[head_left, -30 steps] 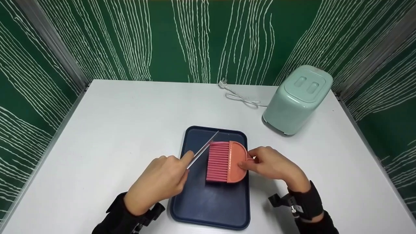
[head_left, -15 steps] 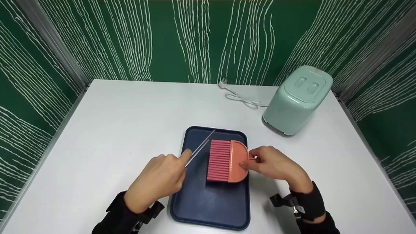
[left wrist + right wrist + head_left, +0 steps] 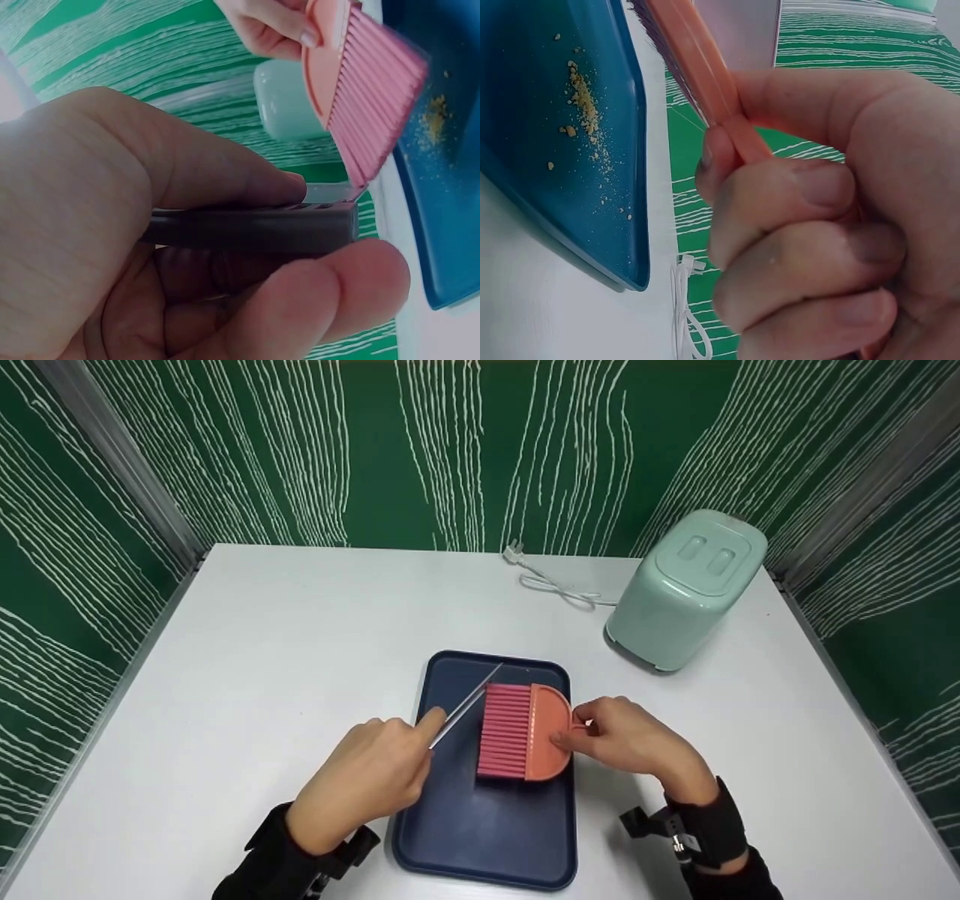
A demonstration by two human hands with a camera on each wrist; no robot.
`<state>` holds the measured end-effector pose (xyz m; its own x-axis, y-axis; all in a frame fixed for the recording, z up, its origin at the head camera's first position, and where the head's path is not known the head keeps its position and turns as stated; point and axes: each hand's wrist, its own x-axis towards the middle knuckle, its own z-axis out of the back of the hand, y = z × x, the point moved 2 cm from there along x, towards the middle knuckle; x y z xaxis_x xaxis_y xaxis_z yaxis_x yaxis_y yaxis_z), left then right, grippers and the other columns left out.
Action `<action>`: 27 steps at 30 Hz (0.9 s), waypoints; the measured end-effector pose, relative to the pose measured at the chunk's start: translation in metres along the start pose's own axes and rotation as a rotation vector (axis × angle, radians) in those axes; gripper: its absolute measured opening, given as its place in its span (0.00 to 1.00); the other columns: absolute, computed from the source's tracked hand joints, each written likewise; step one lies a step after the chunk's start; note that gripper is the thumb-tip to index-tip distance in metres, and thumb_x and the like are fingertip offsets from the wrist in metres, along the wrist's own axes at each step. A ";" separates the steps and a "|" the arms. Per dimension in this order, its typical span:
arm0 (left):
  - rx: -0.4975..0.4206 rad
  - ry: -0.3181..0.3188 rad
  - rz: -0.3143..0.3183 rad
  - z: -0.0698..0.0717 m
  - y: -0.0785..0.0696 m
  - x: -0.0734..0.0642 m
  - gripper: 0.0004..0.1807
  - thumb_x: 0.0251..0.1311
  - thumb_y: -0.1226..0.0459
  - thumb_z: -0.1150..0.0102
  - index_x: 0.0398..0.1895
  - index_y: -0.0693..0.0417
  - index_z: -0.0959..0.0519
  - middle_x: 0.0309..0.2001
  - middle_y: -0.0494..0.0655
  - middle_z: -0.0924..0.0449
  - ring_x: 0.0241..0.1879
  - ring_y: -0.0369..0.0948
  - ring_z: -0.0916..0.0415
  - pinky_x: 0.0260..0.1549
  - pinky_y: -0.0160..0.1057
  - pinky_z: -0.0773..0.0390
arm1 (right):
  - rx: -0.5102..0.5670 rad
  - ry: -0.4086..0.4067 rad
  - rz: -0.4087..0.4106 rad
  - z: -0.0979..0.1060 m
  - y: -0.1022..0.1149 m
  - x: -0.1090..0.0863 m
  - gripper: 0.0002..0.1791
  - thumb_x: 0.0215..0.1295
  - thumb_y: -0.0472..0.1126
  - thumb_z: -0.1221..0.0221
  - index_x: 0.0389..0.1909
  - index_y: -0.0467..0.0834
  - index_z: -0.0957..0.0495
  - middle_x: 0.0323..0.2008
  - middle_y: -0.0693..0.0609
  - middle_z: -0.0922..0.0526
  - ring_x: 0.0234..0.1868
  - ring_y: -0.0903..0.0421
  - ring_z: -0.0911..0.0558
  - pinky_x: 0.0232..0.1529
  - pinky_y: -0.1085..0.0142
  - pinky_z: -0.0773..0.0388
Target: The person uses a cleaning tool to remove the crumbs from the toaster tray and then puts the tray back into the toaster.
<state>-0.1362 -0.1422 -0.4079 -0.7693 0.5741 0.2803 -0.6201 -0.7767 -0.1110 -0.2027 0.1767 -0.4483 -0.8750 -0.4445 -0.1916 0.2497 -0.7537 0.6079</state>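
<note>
In the head view, my left hand (image 3: 367,772) grips a thin, flat silver scraper (image 3: 466,706), seen nearly edge-on. Its dark handle (image 3: 255,229) lies between thumb and fingers in the left wrist view. My right hand (image 3: 626,735) holds an orange hand brush (image 3: 551,735) by its short handle, with the pink bristles (image 3: 506,731) pointing left. The upper corner of the bristles meets or nearly meets the scraper. Both tools are above the dark blue tray (image 3: 487,840). Yellowish crumbs (image 3: 585,105) lie on the tray in the wrist views; the brush covers them in the head view.
A pale green toaster (image 3: 686,589) stands at the right rear of the white table (image 3: 300,622). Its white cord (image 3: 559,589) and plug lie loosely coiled to its left. Green walls with white streaks (image 3: 450,450) close off the back and sides.
The scraper shifted slightly left, away from the bristles, then came back right against or close to them. The brush moved slightly right and then back a little left. Both hands kept their hold.
</note>
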 end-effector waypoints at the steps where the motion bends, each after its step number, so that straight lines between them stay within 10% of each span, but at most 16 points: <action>1: 0.002 -0.001 0.002 0.000 0.000 0.000 0.16 0.61 0.70 0.33 0.49 0.57 0.26 0.15 0.43 0.30 0.13 0.41 0.31 0.12 0.38 0.37 | -0.001 0.005 0.000 0.000 0.000 0.000 0.16 0.71 0.54 0.34 0.25 0.50 0.17 0.19 0.61 0.27 0.21 0.62 0.28 0.25 0.68 0.33; 27: -0.016 -0.014 -0.007 -0.001 0.004 -0.001 0.16 0.61 0.71 0.33 0.50 0.57 0.26 0.15 0.41 0.33 0.12 0.39 0.35 0.12 0.38 0.39 | -0.034 -0.012 -0.014 0.002 0.005 -0.003 0.16 0.70 0.54 0.33 0.25 0.50 0.17 0.19 0.61 0.26 0.21 0.61 0.27 0.25 0.67 0.32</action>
<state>-0.1378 -0.1455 -0.4093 -0.7630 0.5755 0.2942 -0.6277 -0.7684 -0.1246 -0.1993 0.1756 -0.4436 -0.8834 -0.4282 -0.1902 0.2514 -0.7757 0.5788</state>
